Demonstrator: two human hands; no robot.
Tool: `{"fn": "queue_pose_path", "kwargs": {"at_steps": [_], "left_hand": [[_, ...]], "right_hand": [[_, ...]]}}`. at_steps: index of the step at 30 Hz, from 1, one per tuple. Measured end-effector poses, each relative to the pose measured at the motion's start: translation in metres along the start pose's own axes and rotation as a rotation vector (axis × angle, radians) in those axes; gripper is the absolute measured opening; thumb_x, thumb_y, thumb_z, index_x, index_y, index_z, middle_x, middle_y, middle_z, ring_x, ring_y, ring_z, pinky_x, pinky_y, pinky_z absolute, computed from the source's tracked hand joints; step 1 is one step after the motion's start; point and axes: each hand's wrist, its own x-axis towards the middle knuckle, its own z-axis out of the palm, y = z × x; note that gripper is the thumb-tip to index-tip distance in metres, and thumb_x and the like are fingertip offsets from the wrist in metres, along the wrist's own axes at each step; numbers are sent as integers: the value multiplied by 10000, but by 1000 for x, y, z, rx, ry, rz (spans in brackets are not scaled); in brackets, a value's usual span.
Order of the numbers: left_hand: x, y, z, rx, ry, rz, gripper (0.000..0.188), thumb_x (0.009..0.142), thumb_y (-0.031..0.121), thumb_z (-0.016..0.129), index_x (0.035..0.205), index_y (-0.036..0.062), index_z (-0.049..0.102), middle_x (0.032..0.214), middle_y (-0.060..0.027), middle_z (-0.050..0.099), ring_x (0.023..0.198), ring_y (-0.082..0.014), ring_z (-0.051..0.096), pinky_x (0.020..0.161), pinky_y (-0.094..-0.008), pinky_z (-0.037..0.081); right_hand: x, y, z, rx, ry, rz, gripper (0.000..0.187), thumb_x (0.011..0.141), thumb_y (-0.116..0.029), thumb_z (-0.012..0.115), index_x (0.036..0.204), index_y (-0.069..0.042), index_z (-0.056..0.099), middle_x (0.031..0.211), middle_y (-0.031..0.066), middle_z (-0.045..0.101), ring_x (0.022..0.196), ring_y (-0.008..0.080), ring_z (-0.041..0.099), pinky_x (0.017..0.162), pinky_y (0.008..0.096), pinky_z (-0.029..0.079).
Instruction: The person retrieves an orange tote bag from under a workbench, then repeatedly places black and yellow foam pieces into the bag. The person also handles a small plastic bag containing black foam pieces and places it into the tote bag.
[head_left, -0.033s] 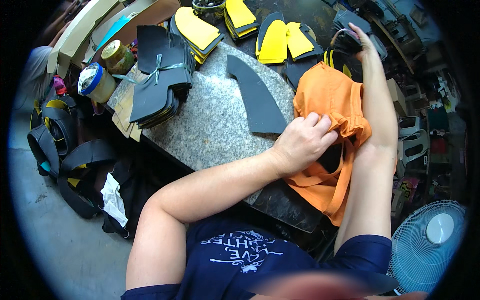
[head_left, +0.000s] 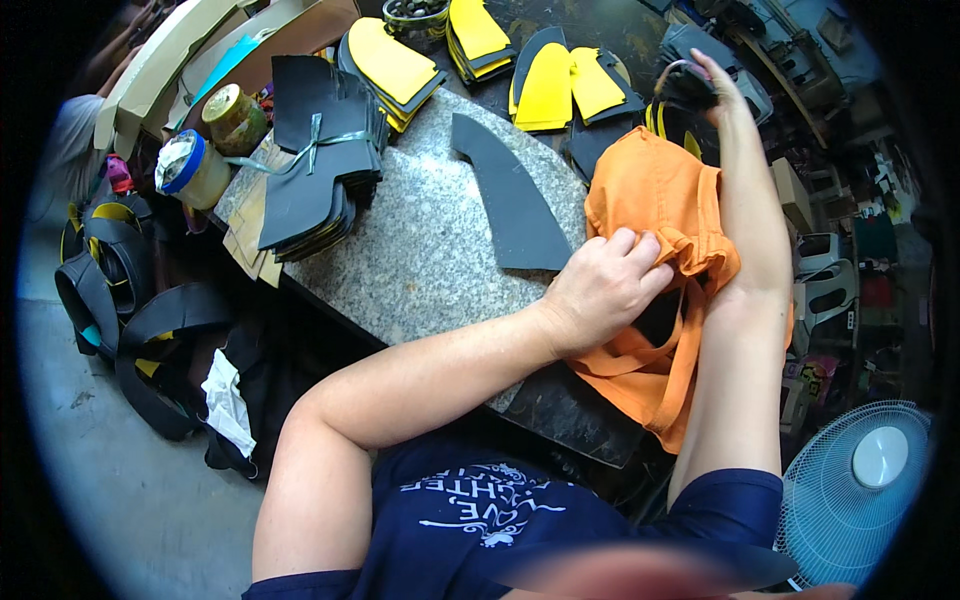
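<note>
An orange cloth bag (head_left: 655, 185) with long straps (head_left: 680, 380) lies bunched over the right side of the table. My left hand (head_left: 612, 285) is closed on its gathered edge, fingers curled into the fabric. Past the bag, my right arm stretches out to the far right. There my right hand (head_left: 722, 88) is at a dark item (head_left: 688, 88) with a thin curved loop; its fingers are partly hidden, and I cannot make out what the item is. Beside my left hand, a curved dark grey cut piece (head_left: 515, 200) lies flat on the speckled stone slab (head_left: 400, 250).
Dark cut pieces tied with a ribbon (head_left: 315, 160) are stacked on the left, near two jars (head_left: 205, 170). Yellow and black cut pieces (head_left: 395, 60) lie along the far side. Black straps (head_left: 160, 340) rest at the lower left. A fan (head_left: 860, 490) stands at the lower right.
</note>
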Motion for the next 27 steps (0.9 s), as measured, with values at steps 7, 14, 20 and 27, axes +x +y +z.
{"fn": "queue_pose_path", "kwargs": {"at_steps": [7, 14, 20, 27], "left_hand": [[1, 1, -2, 4, 7, -3, 193, 830, 156, 585, 999, 72, 629, 1070, -151, 588, 901, -273, 577, 737, -358, 501], [0, -1, 0, -5, 20, 11, 206, 830, 153, 588, 1015, 69, 623, 1064, -150, 583, 904, -275, 576, 747, -357, 505], [0, -4, 2, 5, 15, 21, 198, 805, 131, 591, 990, 62, 612, 1041, -145, 581, 909, -290, 583, 743, -375, 518], [1, -4, -3, 10, 17, -35, 299, 724, 97, 670, 1007, 50, 588, 1021, -160, 558, 943, -346, 593, 782, -425, 530]], "right_hand": [[-237, 54, 38, -597, -232, -628, 515, 938, -228, 609, 1404, -31, 510, 1392, 118, 536, 1312, 200, 495, 1137, 381, 388], [-91, 100, -56, -926, -96, -405, 696, 880, -427, 645, 1428, -26, 493, 1418, 168, 525, 1333, 253, 495, 1122, 429, 399], [-43, 41, 0, -1137, 80, -584, 869, 830, -598, 675, 1449, -21, 478, 1440, 211, 515, 1351, 299, 496, 1109, 470, 408], [-189, -63, -15, -831, -466, -723, 355, 1029, -263, 522, 1296, -46, 606, 1200, 89, 675, 998, 133, 668, 921, 315, 528]]}}
